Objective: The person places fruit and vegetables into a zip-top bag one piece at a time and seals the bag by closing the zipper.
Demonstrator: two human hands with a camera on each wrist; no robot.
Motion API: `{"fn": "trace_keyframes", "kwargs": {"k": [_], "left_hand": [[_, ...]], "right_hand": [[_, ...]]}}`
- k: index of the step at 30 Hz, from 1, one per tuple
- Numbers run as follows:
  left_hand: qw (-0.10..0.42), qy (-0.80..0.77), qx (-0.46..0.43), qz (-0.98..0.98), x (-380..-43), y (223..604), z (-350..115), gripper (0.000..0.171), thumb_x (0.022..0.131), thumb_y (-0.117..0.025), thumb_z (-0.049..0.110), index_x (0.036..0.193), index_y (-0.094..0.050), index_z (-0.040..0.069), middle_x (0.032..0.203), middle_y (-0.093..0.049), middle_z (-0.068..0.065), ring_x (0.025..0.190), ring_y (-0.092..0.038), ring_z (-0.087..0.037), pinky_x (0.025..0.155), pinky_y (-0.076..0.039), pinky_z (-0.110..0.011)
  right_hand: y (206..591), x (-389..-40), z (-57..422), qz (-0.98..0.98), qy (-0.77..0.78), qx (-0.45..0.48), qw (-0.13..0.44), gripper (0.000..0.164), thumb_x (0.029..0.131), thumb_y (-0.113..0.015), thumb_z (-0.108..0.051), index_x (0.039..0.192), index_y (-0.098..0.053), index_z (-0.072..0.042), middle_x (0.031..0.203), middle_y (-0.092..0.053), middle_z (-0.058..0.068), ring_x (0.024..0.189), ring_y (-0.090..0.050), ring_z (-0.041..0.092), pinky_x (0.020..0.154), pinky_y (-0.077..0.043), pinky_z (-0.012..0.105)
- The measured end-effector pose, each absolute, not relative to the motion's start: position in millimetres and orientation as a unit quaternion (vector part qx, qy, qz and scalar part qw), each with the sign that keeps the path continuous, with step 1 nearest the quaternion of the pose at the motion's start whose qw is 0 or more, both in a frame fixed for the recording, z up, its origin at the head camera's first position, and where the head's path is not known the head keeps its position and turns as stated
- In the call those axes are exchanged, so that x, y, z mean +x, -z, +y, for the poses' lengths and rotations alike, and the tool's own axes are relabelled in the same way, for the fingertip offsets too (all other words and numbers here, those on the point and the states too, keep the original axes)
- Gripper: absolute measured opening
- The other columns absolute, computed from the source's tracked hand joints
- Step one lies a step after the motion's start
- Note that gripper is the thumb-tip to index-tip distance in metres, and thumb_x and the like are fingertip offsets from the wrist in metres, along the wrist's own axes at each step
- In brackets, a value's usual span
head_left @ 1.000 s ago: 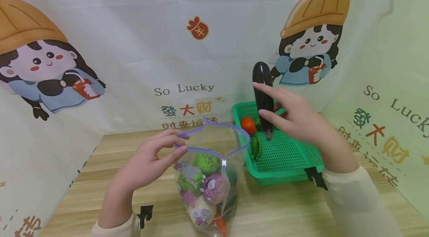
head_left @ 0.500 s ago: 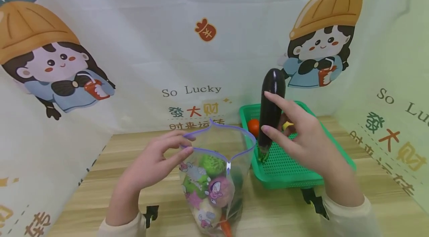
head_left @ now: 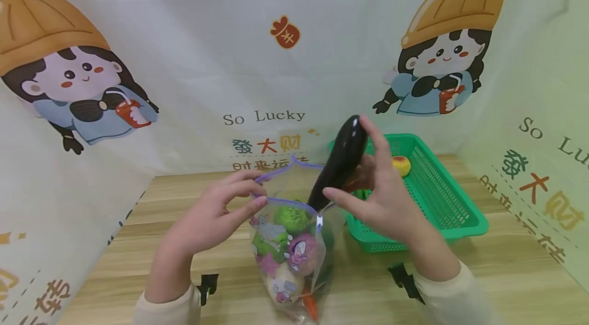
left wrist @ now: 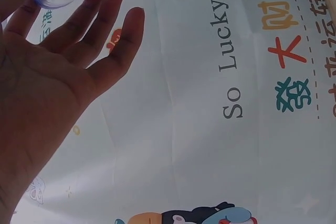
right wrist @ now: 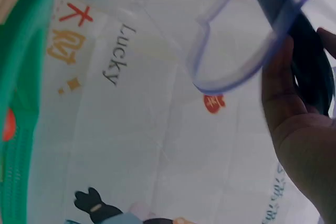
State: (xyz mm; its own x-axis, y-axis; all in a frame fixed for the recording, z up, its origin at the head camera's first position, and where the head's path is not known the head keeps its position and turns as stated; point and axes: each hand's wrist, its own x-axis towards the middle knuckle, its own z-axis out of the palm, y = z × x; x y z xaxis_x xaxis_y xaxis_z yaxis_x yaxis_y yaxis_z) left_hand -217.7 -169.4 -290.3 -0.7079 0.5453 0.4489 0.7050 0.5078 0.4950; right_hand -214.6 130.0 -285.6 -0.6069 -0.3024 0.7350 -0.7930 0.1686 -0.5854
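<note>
A clear zip bag with purple edging stands on the table, its mouth spread wide. Green, pink and pale vegetables and a carrot show through its printed film. My left hand pinches the left side of the rim between thumb and fingers; in the left wrist view its other fingers stretch outward. With my right hand I hold a dark eggplant at a slant, thumb on the near side and fingers behind. The eggplant's lower end dips into the bag's mouth, also seen past the purple rim in the right wrist view.
Right of the bag sits a green plastic basket, partly behind my right hand. A yellow-red fruit lies inside at the back. In the right wrist view a red round thing shows in it. A printed cloth hangs behind the table.
My right hand has carried the eggplant left from over the basket to the bag's mouth, tilting it and lowering its end inside. The left hand keeps its hold on the rim.
</note>
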Motion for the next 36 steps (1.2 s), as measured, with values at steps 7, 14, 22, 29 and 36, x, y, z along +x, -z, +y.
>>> {"fn": "trace_keyframes", "kwargs": {"k": [7, 14, 22, 29, 36], "left_hand": [[0.115, 0.335, -0.374, -0.857, -216.2, 288.2, -168.5, 0.006, 0.097, -0.059, 0.027, 0.096, -0.064, 0.028, 0.137, -0.051, 0.000, 0.121, -0.049, -0.019, 0.081, -0.050, -0.042], [0.120, 0.332, -0.377, -0.856, -217.2, 286.3, -166.7, 0.006, 0.098, -0.058, 0.027, 0.095, -0.063, 0.028, 0.136, -0.052, 0.001, 0.118, -0.051, -0.021, 0.080, -0.051, -0.041], [0.141, 0.333, -0.376, -0.853, -219.0, 290.5, -167.5, 0.007, 0.096, -0.060, 0.023, 0.096, -0.067, 0.021, 0.132, -0.054, 0.001, 0.118, -0.051, -0.018, 0.082, -0.049, -0.043], [0.157, 0.338, -0.393, -0.840, -220.8, 290.8, -166.4, 0.006, 0.095, -0.062, 0.016, 0.095, -0.066, 0.021, 0.131, -0.056, 0.000, 0.119, -0.051, -0.019, 0.088, -0.048, -0.045], [0.158, 0.339, -0.386, -0.843, -220.9, 289.8, -169.6, 0.007, 0.095, -0.061, 0.014, 0.094, -0.065, 0.020, 0.129, -0.057, 0.000, 0.120, -0.050, -0.018, 0.093, -0.045, -0.047]], "right_hand": [[296.9, -220.4, 121.2, -0.800, -0.450, 0.377, 0.122, 0.094, 0.088, -0.071, -0.027, 0.154, -0.005, -0.035, 0.107, -0.067, -0.001, 0.092, -0.063, 0.005, 0.079, -0.054, 0.038], [301.2, -220.1, 114.6, -0.801, -0.467, 0.356, 0.117, 0.079, 0.091, -0.068, -0.024, 0.151, -0.017, -0.030, 0.098, -0.070, -0.001, 0.073, -0.064, 0.007, 0.065, -0.055, 0.033], [305.5, -222.5, 112.9, -0.804, -0.425, 0.383, 0.164, 0.008, 0.095, -0.062, -0.021, 0.101, -0.067, -0.019, 0.080, -0.064, -0.012, 0.072, -0.059, 0.005, 0.060, -0.052, 0.028], [304.4, -224.9, 116.5, -0.791, -0.347, 0.467, 0.189, 0.008, 0.094, -0.063, -0.022, 0.090, -0.070, -0.022, 0.080, -0.062, -0.018, 0.074, -0.053, 0.001, 0.064, -0.050, 0.025], [302.8, -226.5, 127.3, -0.796, -0.286, 0.497, 0.193, 0.009, 0.091, -0.066, -0.032, 0.096, -0.069, -0.024, 0.091, -0.063, -0.021, 0.090, -0.054, 0.001, 0.092, -0.043, 0.036]]}}
